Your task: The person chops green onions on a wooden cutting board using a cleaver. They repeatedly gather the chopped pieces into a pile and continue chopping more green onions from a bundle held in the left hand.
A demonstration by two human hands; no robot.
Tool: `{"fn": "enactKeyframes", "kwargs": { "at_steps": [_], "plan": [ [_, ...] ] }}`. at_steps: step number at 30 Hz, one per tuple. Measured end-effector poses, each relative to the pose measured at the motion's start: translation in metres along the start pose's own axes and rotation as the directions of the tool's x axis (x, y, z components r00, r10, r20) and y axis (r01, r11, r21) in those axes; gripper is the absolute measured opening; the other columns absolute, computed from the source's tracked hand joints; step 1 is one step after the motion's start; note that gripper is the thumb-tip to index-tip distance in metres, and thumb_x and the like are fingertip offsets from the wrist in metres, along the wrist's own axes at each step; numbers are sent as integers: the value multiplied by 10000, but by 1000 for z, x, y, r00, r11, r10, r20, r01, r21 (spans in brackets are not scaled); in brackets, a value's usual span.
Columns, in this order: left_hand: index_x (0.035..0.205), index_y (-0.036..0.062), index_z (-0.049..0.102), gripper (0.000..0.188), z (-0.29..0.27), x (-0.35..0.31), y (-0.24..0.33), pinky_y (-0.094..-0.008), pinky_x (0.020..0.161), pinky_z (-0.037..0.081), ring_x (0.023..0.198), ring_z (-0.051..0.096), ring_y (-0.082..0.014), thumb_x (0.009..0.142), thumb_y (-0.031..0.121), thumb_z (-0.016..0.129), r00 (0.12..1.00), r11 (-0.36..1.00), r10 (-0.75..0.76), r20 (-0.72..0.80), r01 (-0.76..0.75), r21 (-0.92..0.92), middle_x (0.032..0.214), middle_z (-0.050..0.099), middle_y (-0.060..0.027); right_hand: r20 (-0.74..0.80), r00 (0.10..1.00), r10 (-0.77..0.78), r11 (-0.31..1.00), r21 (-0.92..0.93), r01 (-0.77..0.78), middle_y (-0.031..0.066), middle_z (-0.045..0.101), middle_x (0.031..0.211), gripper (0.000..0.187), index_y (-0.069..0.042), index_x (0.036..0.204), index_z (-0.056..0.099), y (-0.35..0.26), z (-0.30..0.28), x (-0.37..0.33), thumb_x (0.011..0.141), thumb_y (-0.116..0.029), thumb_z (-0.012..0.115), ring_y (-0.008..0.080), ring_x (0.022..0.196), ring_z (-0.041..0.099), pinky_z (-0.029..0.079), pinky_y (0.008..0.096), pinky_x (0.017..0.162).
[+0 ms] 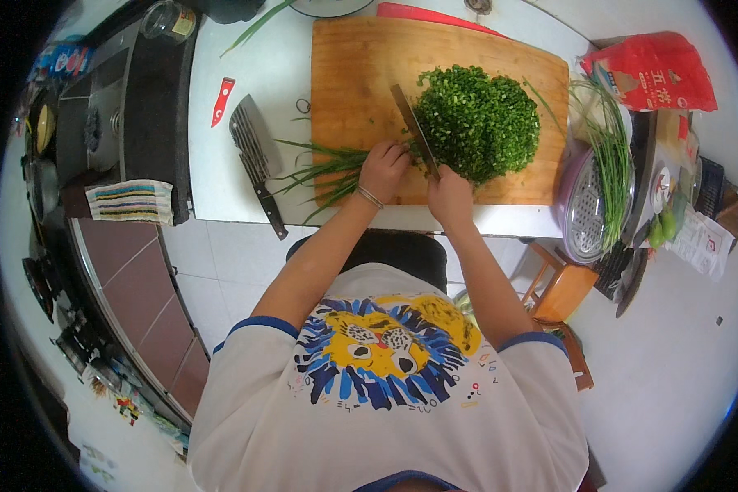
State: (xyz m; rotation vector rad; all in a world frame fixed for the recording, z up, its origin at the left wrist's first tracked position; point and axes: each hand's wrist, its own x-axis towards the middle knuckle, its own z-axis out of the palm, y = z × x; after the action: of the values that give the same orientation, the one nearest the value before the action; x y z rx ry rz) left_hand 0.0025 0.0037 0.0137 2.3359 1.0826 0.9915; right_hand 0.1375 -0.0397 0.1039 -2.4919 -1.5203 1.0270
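Observation:
My left hand is closed over a bunch of green chives near the front edge of the wooden cutting board. Their long ends stick out leftward past the board. Gripped in my right hand is a kitchen knife, its blade pointing away from me and standing almost on edge just right of my left fingertips. My palm hides most of its handle. Right of the blade lies a big heap of chopped chives.
Left of the board lie a slotted-blade knife and a small red-and-white item. At the right, more long chives lie across a purple-rimmed colander, below a red bag. A wooden stool stands below the counter.

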Motion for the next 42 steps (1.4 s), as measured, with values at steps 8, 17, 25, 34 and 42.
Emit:
{"fn": "enactKeyframes", "kwargs": {
  "at_steps": [8, 17, 25, 34, 42],
  "plan": [
    [806, 19, 604, 165, 3, -4, -2, -393, 772, 487, 892, 558, -305, 643, 36, 609, 999, 999, -33, 39, 32, 28, 944, 584, -144, -11, 1000, -6, 997, -78, 5, 268, 624, 784, 167, 7, 890, 579, -4, 17, 16, 829, -143, 537, 429, 766, 614, 496, 490, 676],
    [911, -16, 589, 309, 5, -8, -6, -442, 797, 482, 932, 535, -360, 607, -12, 645, 999, 999, -13, 42, 15, -51, 981, 555, -180, -53, 999, -7, 999, 41, 9, 263, 620, 790, 164, 5, 855, 569, -6, 0, 11, 821, -152, 535, 436, 767, 602, 482, 500, 682],
    [820, 3, 585, 166, 0, -7, 0, -400, 803, 472, 934, 528, -333, 656, 28, 601, 998, 999, -51, 34, 50, 21, 928, 552, -163, 60, 998, 27, 996, -85, -22, 286, 609, 804, 149, -8, 863, 577, -4, 17, 3, 772, -119, 540, 442, 797, 599, 477, 516, 713],
    [900, 21, 637, 300, -3, -9, 0, -423, 804, 478, 941, 547, -327, 604, -25, 629, 998, 999, -36, 51, 36, 0, 973, 574, -160, -59, 994, 89, 994, 63, -86, 228, 640, 845, 171, -14, 884, 576, 5, 2, 29, 821, -172, 556, 414, 813, 614, 494, 475, 717],
    [859, 19, 620, 213, 8, 6, 6, -383, 755, 483, 886, 556, -315, 651, 37, 577, 995, 996, -71, 66, 74, -45, 915, 556, -147, -93, 996, -4, 999, 49, 9, 250, 618, 764, 187, -9, 845, 563, 15, -3, 0, 839, -192, 528, 435, 759, 597, 477, 507, 681]
  ]
}}
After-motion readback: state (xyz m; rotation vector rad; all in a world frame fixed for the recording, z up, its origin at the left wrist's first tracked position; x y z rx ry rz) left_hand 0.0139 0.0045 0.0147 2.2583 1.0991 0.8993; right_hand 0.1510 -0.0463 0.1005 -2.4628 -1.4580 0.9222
